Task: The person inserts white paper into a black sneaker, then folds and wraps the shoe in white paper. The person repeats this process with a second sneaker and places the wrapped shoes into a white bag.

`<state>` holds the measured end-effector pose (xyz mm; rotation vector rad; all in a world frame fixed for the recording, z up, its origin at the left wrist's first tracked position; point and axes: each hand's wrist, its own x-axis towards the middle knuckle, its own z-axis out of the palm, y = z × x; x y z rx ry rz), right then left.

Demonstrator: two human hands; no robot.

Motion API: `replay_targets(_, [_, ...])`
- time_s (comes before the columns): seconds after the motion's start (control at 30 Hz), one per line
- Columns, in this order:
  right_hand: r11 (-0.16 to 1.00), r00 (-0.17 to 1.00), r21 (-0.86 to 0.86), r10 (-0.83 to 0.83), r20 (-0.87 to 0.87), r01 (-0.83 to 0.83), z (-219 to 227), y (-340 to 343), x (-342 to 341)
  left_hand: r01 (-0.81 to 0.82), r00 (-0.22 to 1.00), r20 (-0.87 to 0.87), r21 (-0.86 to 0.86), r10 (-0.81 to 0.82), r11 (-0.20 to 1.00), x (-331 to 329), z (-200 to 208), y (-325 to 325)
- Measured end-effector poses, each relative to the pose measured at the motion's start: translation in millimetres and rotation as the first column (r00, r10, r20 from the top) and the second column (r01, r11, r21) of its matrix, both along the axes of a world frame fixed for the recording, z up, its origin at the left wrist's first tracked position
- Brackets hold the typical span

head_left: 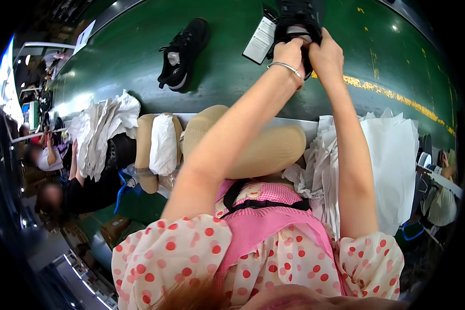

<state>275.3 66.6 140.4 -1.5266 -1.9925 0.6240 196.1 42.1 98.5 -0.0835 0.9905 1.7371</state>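
A black sneaker [296, 15] lies at the far edge of the view, toe pointing away from me. My left hand [289, 53], a silver bangle at its wrist, has its fingers closed at the shoe's opening. My right hand [327, 56] grips the right side of the shoe's collar. Something pale shows inside the opening; my fingertips are partly hidden there. Another black sneaker [183, 56] with a white-edged sole stands apart on the left, pale stuffing inside it. A white printed card [259, 41] lies just left of the held shoe.
The shoes are on a green work surface [227, 67] with a yellow line [398, 98] at right. White paper sheets [390, 165] are stacked by my right arm. Crumpled paper [106, 129] and a white wrapped bundle [163, 144] are at left. Other people [51, 155] sit farther left.
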Motion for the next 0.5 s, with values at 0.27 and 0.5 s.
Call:
replay_targets(0.27, [1.0,0.997,0.008,-0.022,-0.075,0.023,-8,8,25,-0.057,0.952,0.304,0.32,-0.046,0.946,25,25,-11])
replay_targets(0.5, [0.992,0.986,0.005,-0.125,-0.111,0.126,14,-6,29,0.085,0.976,0.161,0.346,-0.148,0.934,24,35,-4])
